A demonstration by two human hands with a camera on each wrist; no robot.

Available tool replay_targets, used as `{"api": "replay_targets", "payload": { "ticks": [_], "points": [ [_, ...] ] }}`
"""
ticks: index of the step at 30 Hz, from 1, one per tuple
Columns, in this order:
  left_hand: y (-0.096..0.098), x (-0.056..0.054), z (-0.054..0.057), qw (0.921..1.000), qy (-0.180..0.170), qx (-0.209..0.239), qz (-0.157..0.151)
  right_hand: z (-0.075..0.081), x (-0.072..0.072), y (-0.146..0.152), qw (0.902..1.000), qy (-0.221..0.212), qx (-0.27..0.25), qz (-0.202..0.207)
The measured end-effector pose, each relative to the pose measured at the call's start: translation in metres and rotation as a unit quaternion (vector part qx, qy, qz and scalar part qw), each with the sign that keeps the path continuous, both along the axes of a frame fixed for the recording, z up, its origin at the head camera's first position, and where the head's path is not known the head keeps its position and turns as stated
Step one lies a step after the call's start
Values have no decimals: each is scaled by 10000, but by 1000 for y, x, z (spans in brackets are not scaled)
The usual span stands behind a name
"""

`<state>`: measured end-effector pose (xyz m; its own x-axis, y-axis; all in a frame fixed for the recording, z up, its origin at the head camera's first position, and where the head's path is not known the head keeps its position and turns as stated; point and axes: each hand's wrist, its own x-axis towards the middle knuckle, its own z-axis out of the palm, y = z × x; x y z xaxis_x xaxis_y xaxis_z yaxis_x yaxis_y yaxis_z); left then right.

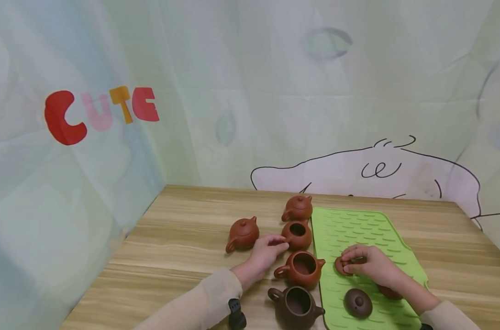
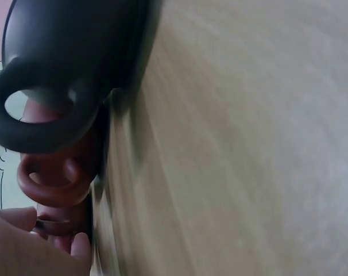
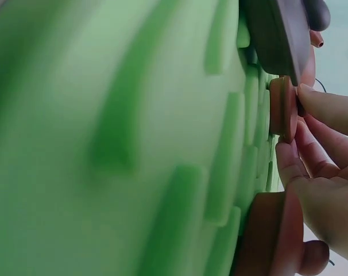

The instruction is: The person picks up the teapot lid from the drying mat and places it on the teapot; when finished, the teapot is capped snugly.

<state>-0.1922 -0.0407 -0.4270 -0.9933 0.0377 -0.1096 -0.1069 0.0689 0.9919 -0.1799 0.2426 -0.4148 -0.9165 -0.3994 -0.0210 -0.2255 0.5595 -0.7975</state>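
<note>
My left hand (image 1: 263, 257) is at the handle side of a lidless reddish-brown teapot (image 1: 298, 242); in the left wrist view its fingertips (image 2: 81, 246) lie on either side of the handle (image 2: 54, 226). My right hand (image 1: 374, 266) pinches a small reddish-brown teapot lid (image 3: 283, 109) low over the green mat (image 1: 349, 224). Nearer me on the mat lies a dark brown lid (image 1: 358, 303). Another reddish lid (image 1: 390, 292) is partly hidden under my right wrist.
Along the mat's left edge stand another open reddish teapot (image 1: 303, 269), an open dark brown teapot (image 1: 296, 308) and, at the back, a lidded teapot (image 1: 298, 207). A second lidded teapot (image 1: 243, 233) sits left on the wooden table (image 1: 184, 220). A printed curtain (image 1: 241, 91) hangs behind.
</note>
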Motion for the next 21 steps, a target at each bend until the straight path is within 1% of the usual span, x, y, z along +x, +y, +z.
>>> {"api": "replay_targets", "payload": {
  "ticks": [4,9,12,15,19,21],
  "points": [
    [0,1,1,10000,25,28,-9,1,0,0,10000,-73,-16,-23],
    [-1,1,2,10000,50,-2,-22,5,-3,-1,10000,-13,-75,13],
    [-1,1,3,10000,41,-7,-43,13,-7,-3,9999,-4,-110,-59],
    [-1,1,2,10000,13,-47,-76,21,-11,-7,9999,107,-107,-47],
    [-1,0,0,9999,38,-141,-90,32,-19,-14,9993,348,-121,48],
    [-1,-1,-1,9998,65,-173,-85,37,-23,-19,9991,401,-125,78]
  ]
}}
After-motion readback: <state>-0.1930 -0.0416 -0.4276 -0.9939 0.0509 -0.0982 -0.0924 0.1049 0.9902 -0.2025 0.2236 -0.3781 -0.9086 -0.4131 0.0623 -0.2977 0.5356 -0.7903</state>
